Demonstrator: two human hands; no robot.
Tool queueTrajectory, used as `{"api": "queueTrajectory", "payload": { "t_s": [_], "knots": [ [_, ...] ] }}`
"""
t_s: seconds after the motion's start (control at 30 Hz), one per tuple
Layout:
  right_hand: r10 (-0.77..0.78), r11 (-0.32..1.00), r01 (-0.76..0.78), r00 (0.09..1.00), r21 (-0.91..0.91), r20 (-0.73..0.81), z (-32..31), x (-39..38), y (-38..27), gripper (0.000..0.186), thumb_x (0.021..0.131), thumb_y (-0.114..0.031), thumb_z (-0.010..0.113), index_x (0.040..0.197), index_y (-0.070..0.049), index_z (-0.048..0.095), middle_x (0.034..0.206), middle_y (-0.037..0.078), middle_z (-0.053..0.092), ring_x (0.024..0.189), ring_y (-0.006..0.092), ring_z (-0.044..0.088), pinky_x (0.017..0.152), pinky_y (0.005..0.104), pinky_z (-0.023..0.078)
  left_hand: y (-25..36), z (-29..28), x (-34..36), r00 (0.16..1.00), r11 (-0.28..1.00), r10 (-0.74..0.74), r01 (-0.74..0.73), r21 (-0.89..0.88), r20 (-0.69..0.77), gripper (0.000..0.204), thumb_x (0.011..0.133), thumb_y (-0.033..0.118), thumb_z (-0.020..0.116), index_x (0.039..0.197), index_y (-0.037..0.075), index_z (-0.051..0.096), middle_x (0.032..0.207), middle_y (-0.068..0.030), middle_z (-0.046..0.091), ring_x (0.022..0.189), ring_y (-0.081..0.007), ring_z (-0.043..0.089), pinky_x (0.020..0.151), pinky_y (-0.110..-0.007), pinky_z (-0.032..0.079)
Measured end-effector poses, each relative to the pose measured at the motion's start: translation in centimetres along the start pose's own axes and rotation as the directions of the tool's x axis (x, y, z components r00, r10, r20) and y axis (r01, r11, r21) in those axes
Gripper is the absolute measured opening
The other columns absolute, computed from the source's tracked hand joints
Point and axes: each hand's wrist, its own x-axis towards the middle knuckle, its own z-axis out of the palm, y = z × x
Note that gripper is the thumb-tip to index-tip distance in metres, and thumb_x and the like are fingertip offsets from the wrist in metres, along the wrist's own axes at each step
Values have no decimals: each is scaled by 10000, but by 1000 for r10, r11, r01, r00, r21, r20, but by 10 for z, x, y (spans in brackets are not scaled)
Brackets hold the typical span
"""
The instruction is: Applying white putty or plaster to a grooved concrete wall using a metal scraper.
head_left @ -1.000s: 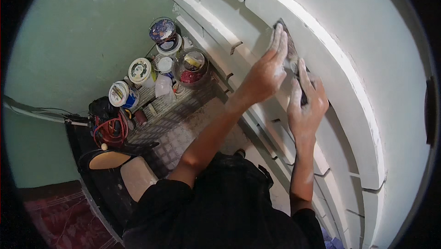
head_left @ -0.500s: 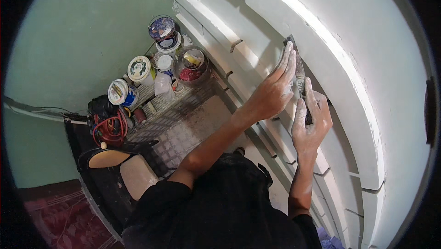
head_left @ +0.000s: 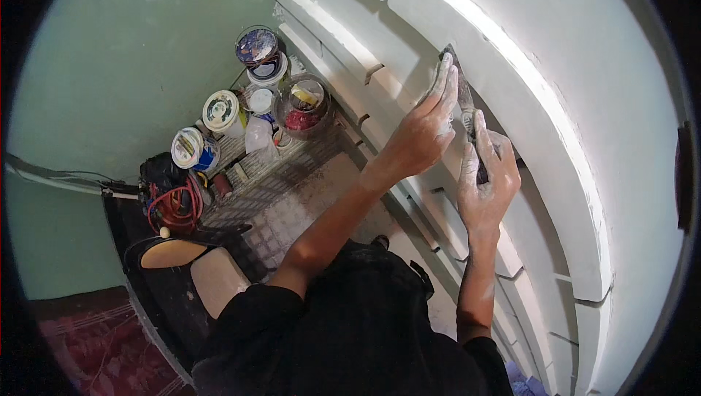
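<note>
Both dust-whitened hands are on a putty knife [head_left: 466, 95] lying along the inner edge of a curved white plaster band [head_left: 504, 67]. My left hand [head_left: 431, 118] presses its long fingers, held together, on the metal blade near the tip. Lower down and to the right, my right hand [head_left: 489, 169] grips the dark handle, index finger laid along it. Shadowed recesses [head_left: 537, 221] run beside the band, with more stepped white strips [head_left: 343, 38] on the left.
Paint buckets [head_left: 223, 111], a grey tub [head_left: 299, 122] and plastic bags stand on a ribbed platform against the green wall [head_left: 124, 67]. A red hose coil [head_left: 186, 202], a black bag [head_left: 161, 169] and a padded chair [head_left: 219, 279] are at lower left. A tiled floor [head_left: 285, 213] shows below.
My hands and the putty knife slid down and right between one second and half a second ago, then back up and left slightly to where they are now.
</note>
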Motion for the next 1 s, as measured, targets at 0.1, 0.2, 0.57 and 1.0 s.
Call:
{"api": "queueTrajectory", "payload": {
  "t_s": [0.1, 0.2, 0.57, 1.0],
  "knots": [
    [27, 1000, -27, 1000, -7, 1, -7, -4, -6, 433, 850, 21, 617, 1274, -48, 667, 949, 138, 662, 777, 223, 623, 759, 317, 503, 3, 2, -1, 1000, 1000, 15, -15, 7, 0, 795, 803, -12, 521, 1497, -150, 157, 1560, -364, 142, 1469, -461, 172, 1215, -424, 196],
    [39, 999, -39, 999, -20, 6, -4, -1, -8, 433, 851, 16, 617, 1275, -56, 668, 951, 139, 664, 787, 228, 631, 771, 325, 508, 2, 1, 1, 1000, 1000, 15, -15, 7, 9, 787, 806, -13, 517, 1495, -153, 162, 1564, -361, 137, 1473, -456, 164, 1217, -423, 191],
    [76, 997, -74, 996, -29, 52, -1, -5, -15, 414, 855, 13, 617, 1263, -42, 669, 954, 154, 665, 822, 244, 645, 795, 334, 512, -5, -5, -2, 997, 999, 48, -46, 29, -53, 769, 811, -13, 514, 1485, -164, 178, 1565, -358, 141, 1481, -444, 160, 1213, -416, 204],
    [27, 999, -28, 999, 29, 17, 15, 12, -6, 449, 830, 29, 597, 1264, -61, 670, 1015, 175, 644, 863, 300, 659, 799, 371, 523, -12, -16, 15, 999, 997, -19, 16, -74, -33, 768, 822, 2, 491, 1488, -171, 150, 1564, -371, 105, 1484, -455, 128, 1226, -423, 160]
  ]
}}
